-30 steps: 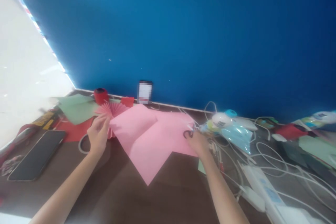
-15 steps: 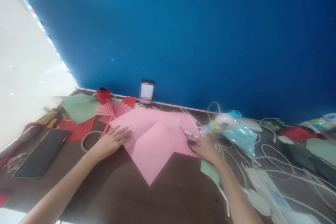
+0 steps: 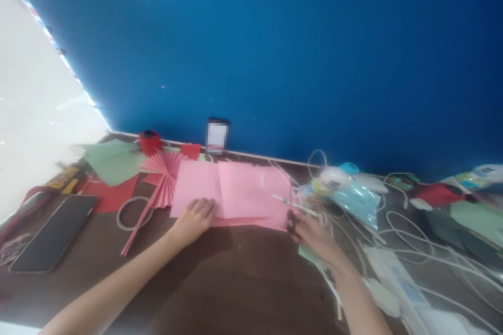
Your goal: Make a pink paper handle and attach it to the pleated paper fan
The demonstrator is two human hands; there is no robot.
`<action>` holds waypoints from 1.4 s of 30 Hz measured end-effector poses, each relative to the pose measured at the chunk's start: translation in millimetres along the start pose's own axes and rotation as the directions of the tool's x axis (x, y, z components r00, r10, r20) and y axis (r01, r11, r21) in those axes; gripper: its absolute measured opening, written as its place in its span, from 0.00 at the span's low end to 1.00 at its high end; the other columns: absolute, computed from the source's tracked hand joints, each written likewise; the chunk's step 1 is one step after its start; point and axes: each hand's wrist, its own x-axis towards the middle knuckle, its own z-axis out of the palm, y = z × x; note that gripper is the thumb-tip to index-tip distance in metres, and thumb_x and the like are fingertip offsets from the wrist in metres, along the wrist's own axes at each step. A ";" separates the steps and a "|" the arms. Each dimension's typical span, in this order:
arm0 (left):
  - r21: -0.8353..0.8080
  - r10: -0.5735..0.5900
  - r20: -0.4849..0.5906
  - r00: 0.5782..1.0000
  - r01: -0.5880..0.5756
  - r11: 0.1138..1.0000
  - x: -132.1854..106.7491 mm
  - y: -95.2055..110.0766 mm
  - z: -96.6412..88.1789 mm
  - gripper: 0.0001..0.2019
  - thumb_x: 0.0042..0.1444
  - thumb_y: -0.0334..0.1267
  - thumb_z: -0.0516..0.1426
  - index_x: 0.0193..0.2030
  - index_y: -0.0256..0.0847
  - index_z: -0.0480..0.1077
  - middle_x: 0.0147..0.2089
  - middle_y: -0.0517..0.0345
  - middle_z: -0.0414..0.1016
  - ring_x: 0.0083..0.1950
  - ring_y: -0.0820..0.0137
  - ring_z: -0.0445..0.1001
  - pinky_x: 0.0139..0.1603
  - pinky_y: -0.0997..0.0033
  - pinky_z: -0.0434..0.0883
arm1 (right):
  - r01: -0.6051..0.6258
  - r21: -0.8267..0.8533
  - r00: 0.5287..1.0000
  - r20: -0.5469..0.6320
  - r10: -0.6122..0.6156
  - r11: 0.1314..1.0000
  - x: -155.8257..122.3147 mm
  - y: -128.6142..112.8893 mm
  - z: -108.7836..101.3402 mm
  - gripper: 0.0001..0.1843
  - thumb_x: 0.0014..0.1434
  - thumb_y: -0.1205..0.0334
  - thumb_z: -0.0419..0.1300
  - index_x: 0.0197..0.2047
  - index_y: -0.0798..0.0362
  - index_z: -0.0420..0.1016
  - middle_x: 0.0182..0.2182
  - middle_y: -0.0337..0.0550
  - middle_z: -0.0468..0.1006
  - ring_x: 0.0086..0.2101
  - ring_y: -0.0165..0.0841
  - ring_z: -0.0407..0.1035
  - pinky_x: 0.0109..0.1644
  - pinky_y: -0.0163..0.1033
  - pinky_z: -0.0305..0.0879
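A sheet of pink paper (image 3: 255, 188) lies folded on the dark table, with a crease standing left of its middle. My left hand (image 3: 196, 219) rests on the paper's near left part, fingers laid over it and gripping nothing. At its near right corner, my right hand (image 3: 312, 235) is closed on scissors with black handles (image 3: 291, 221); the blades are hard to make out. A thin white pen-like stick (image 3: 288, 201) shows just above that hand, and I cannot tell whether it is held. Left of the paper lies a pleated pink paper fan (image 3: 165, 175).
A phone (image 3: 55, 233), a tape ring (image 3: 120, 214), red paper (image 3: 113, 193) and green paper (image 3: 113, 159) lie to the left. A red roll (image 3: 150, 142) stands by the blue wall (image 3: 255, 52). White cables (image 3: 393, 230), a power strip (image 3: 404, 282) and a blue plastic packet (image 3: 359, 201) crowd the right.
The paper's near pointed corner no longer hangs toward me; the sheet now has a straighter near edge. My left hand has moved right onto it. The fan's handle is uncovered.
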 end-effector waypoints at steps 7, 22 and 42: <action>-0.080 -0.089 0.054 0.995 0.093 0.992 19.0 18.2 19.2 0.21 0.55 0.22 0.46 0.56 0.32 0.62 0.57 0.41 0.66 0.57 0.55 0.64 0.50 0.57 0.66 | -0.302 0.211 0.875 0.449 0.182 0.930 -25.1 26.4 40.6 0.26 0.49 0.36 0.54 0.32 0.54 0.67 0.18 0.40 0.71 0.15 0.24 0.59 0.15 0.29 0.43; -0.028 -0.132 -0.099 0.986 0.129 0.991 14.9 38.2 10.3 0.18 0.57 0.29 0.48 0.53 0.38 0.65 0.55 0.46 0.68 0.53 0.57 0.68 0.43 0.64 0.72 | -0.312 0.269 0.853 0.502 0.144 0.911 -14.1 30.7 103.1 0.29 0.51 0.34 0.49 0.32 0.56 0.62 0.18 0.43 0.74 0.11 0.22 0.58 0.14 0.28 0.38; -0.161 0.073 -0.394 0.916 -0.147 0.976 12.3 37.9 -3.8 0.11 0.56 0.29 0.52 0.44 0.39 0.70 0.46 0.55 0.75 0.49 0.63 0.69 0.56 0.55 0.60 | -0.483 0.343 0.736 0.657 0.162 0.806 -24.2 37.6 92.0 0.30 0.54 0.34 0.45 0.32 0.57 0.64 0.20 0.48 0.75 0.11 0.22 0.57 0.14 0.29 0.34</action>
